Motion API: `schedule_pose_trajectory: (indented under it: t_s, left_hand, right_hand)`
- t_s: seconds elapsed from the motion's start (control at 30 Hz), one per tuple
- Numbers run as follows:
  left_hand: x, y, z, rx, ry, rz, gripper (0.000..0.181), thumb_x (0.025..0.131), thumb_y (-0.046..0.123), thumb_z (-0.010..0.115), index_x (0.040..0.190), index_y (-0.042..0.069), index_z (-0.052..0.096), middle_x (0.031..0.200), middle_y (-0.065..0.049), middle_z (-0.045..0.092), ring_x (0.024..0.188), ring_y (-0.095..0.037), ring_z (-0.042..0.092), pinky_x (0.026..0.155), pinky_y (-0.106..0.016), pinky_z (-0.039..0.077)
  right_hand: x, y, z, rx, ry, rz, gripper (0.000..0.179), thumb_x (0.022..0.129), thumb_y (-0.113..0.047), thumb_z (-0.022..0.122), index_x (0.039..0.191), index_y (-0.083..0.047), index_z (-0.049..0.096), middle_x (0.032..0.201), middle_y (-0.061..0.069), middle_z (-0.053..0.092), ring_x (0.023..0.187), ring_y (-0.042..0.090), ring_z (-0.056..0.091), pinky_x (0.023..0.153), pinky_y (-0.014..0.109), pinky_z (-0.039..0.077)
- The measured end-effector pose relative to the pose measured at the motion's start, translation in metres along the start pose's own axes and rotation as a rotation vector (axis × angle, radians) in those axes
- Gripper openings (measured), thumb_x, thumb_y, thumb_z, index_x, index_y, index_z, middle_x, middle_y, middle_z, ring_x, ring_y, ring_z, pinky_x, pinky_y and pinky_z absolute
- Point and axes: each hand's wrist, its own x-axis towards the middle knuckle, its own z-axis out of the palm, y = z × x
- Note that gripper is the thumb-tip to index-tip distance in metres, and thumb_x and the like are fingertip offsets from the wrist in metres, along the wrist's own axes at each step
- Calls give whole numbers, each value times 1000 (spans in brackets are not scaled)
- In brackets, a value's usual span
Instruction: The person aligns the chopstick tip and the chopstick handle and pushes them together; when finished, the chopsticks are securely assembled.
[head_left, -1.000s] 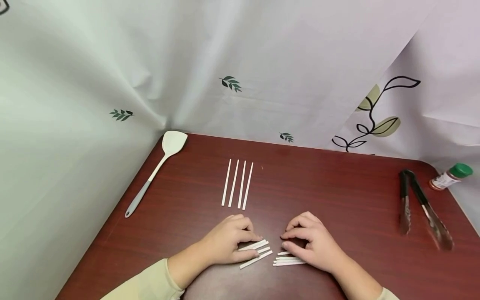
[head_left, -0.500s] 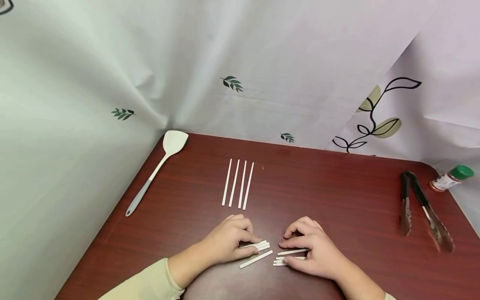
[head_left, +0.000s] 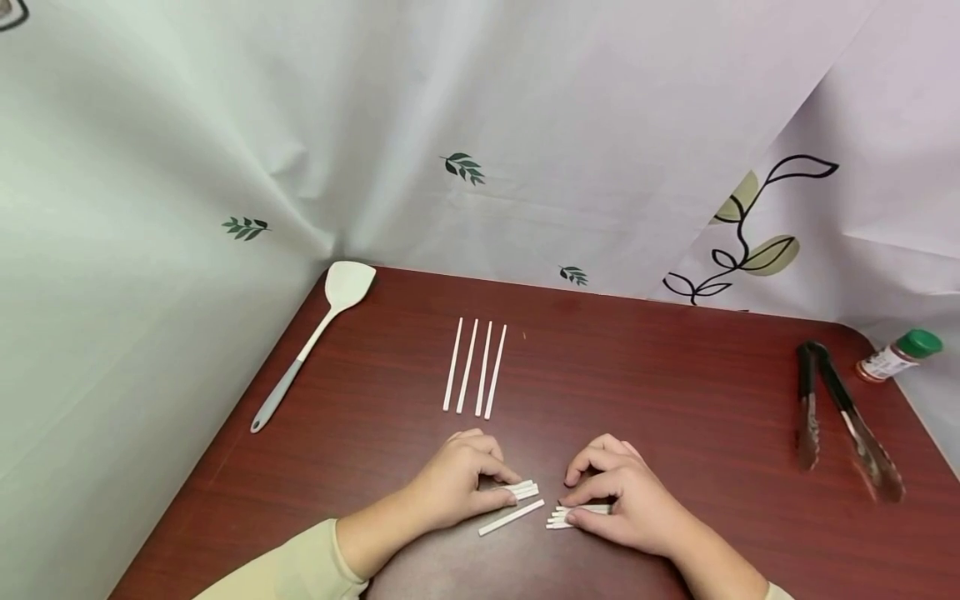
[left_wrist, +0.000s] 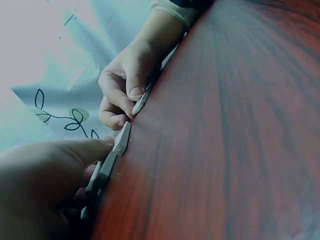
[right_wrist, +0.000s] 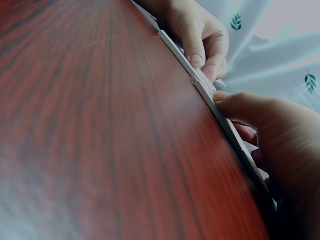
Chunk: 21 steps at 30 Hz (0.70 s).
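Observation:
My left hand (head_left: pixel 459 485) pinches a small bundle of short white sticks (head_left: pixel 528 489) between thumb and fingers, low over the dark red table. One loose white stick (head_left: pixel 512 517) lies just in front of that hand, slanted. To its right, my right hand (head_left: pixel 624 502) has thumb and index finger on another bunch of white sticks (head_left: pixel 557 521), whose left ends stick out past the thumb. In the right wrist view these sticks (right_wrist: pixel 234 137) run along the tabletop beneath the thumb. Parts of both bundles are hidden under the hands.
Beyond the hands, several long white sticks (head_left: pixel 467 367) lie side by side on the table (head_left: pixel 637 375). A white spatula (head_left: pixel 348 285) with a grey handle rests at the left edge. Tongs (head_left: pixel 848 408) and a green-capped bottle (head_left: pixel 888 364) are at the right; printed curtains enclose the back.
The left fingers have gathered their sticks into a tighter bundle, leaving one apart in front. The right thumb has shifted down and left, and a separated stick there now lies against the others.

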Motion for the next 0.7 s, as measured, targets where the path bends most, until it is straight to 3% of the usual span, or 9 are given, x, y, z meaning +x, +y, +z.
schedule_pose_trajectory:
  t_s: [0.33, 0.53, 0.7]
  left_hand:
    - [0, 1, 1, 3, -12, -45, 11, 81, 30, 94, 86, 27, 85, 81, 23, 62, 84, 5, 50, 83, -25, 44]
    - [0, 0, 2, 19, -3, -33, 10, 83, 31, 92, 87, 27, 84, 82, 23, 62, 83, 5, 50, 84, -26, 45]
    - [1, 0, 2, 21, 14, -37, 5, 89, 30, 87, 89, 26, 83, 85, 22, 62, 83, 3, 51, 85, -29, 46]
  right_hand:
    - [-1, 1, 1, 10, -4, 17, 29, 74, -24, 96, 90, -42, 80, 105, -23, 66, 106, 2, 54, 88, 27, 32]
    - [1, 0, 2, 2, 1, 18, 24, 81, -24, 92, 91, -41, 78, 104, -25, 66, 106, 1, 54, 88, 26, 32]
    - [5, 0, 3, 54, 71, -30, 27, 87, -10, 86, 99, -32, 74, 101, -20, 68, 98, 3, 60, 86, 25, 36]
